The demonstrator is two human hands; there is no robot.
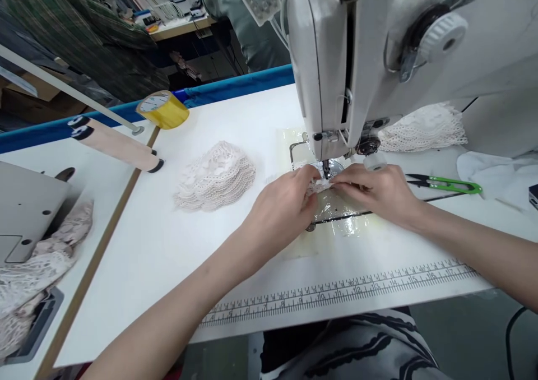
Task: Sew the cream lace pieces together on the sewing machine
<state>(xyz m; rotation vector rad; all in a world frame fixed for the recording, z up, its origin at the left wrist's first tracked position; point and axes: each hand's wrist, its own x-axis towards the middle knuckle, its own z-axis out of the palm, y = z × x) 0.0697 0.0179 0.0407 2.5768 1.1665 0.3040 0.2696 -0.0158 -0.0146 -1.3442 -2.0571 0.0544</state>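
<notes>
Under the needle of a white sewing machine [323, 77] lies a small piece of white lace [318, 186], mostly covered by my fingers. My left hand [282, 207] grips the lace from the left, thumb and fingers closed on it. From the right, my right hand [380, 192] pinches the lace's other edge close to the presser foot [326, 168]. A stack of scalloped lace pieces [216, 175] lies on the table left of my left hand. Beyond my right hand are green thread snips [451, 185].
More lace [424, 126] lies behind the machine head. A yellow tape roll [163, 110] and a pale thread spool [117, 147] are at the left. A ruler strip [336, 293] runs along the front edge. Two people stand or sit beyond the blue edge [239, 88].
</notes>
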